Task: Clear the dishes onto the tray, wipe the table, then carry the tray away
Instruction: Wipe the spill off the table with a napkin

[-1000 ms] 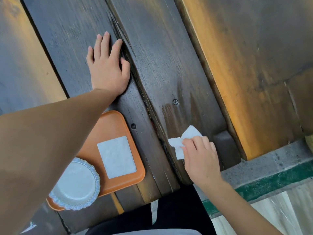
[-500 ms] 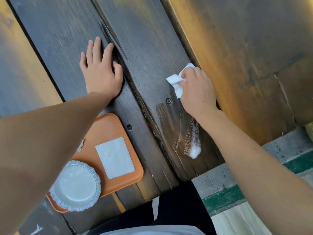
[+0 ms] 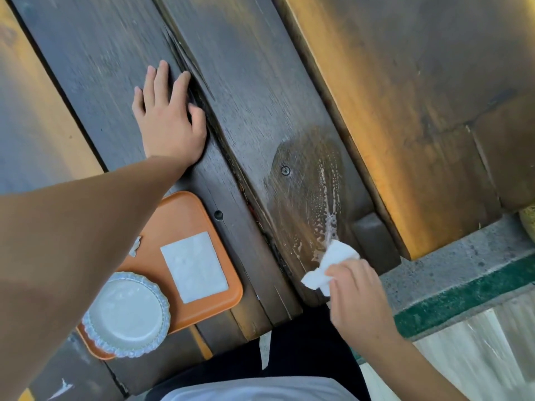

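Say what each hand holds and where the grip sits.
Right hand pinches a crumpled white napkin at its near end. Left hand holds nothing, flat on the table.

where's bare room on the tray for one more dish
Little: the orange tray has a bare strip at its far end, beyond the white napkin. The near end is crowded by the scalloped plate, which overhangs its edge.

Right hand (image 3: 357,296) presses tissue (image 3: 327,266) on wet table (image 3: 260,91) — left hand (image 3: 170,123) flat.

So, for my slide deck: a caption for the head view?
Right hand wipes the wet table with a napkin; left hand braces.
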Demonstrator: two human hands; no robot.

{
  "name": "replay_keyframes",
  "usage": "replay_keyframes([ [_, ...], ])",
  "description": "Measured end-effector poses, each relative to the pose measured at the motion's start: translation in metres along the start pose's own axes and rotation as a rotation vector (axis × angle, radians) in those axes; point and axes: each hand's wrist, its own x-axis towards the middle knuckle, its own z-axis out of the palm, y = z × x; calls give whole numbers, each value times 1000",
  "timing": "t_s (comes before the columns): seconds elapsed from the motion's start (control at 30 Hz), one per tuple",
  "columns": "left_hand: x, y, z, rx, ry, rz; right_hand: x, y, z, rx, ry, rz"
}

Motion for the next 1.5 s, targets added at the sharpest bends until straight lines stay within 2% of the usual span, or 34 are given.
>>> replay_keyframes([
  [0.13, 0, 2, -1, -5, 0, 5, -21, 15, 13, -41, -109, 64],
  [0.3, 0, 1, 1, -4, 10, 4, 38, 14, 2, 32, -155, 121],
  [0.4, 0, 1, 2, -14, 13, 4, 100, 16, -13, 32, -110, 164],
  [0.5, -1, 1, 1, -25, 22, 5, 166, 17, -29, 16, -27, 114],
  [0.57, 0, 2, 1, -28, 28, 8, 202, 14, -42, 109, 8, 108],
  [0.63, 0, 1, 2, -28, 30, 7, 233, 15, -60, 202, 126, 117],
  [0.7, 0, 0, 3, -34, 35, 7, 258, 19, -73, 177, 259, 93],
  [0.77, 0, -1, 4, -41, 46, 10, 277, 23, -71, 139, 234, 79],
  [0.83, -1, -1, 5, -37, 54, 16, 288, 20, -55, 69, 110, 93],
  [1.0, 0, -1, 4, -26, 41, 12, 256, 7, -29, -134, -1, 57],
  [1.07, 0, -1, 3, -30, 37, 11, 218, 0, -27, -183, -114, 36],
  [1.17, 0, -1, 3, -33, 40, 12, 143, -15, -19, -183, -293, 71],
  [1.33, 0, -1, 2, -27, 25, 17, 44, -27, 3, -145, -401, 88],
  [1.4, 0, -1, 2, -28, 27, 18, 39, -28, 2, -109, -397, 108],
  [1.5, 0, -2, 2, -29, 26, 19, 73, -13, -17, -100, -230, 181],
])
